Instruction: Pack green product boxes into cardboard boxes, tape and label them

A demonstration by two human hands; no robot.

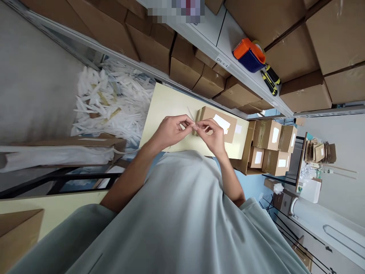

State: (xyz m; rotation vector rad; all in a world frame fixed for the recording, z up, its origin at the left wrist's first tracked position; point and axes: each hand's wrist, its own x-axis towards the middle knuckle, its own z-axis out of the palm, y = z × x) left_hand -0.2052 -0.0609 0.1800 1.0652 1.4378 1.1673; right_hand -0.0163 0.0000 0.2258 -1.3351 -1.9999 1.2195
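Note:
My left hand (174, 130) and my right hand (211, 136) meet over a pale yellow table (165, 103), fingertips pinched together. Between them is a thin, whitish strip (190, 113), one end poking up past the left fingers. Its material is too small to make out, and the fingers hide the rest. Just beyond and partly beneath my right hand lies a closed cardboard box (232, 132) with a white label (221, 122) on top. A paler slip (238, 129) rests to the box's right on the table.
Shelving with cardboard boxes (186, 61) runs along the table's far side. An orange and blue holder (249, 55) and yellow-black cutters (268, 83) sit on a shelf. Shredded white paper (114, 102) is heaped at left; an open carton with labelled boxes (267, 134) stands at right.

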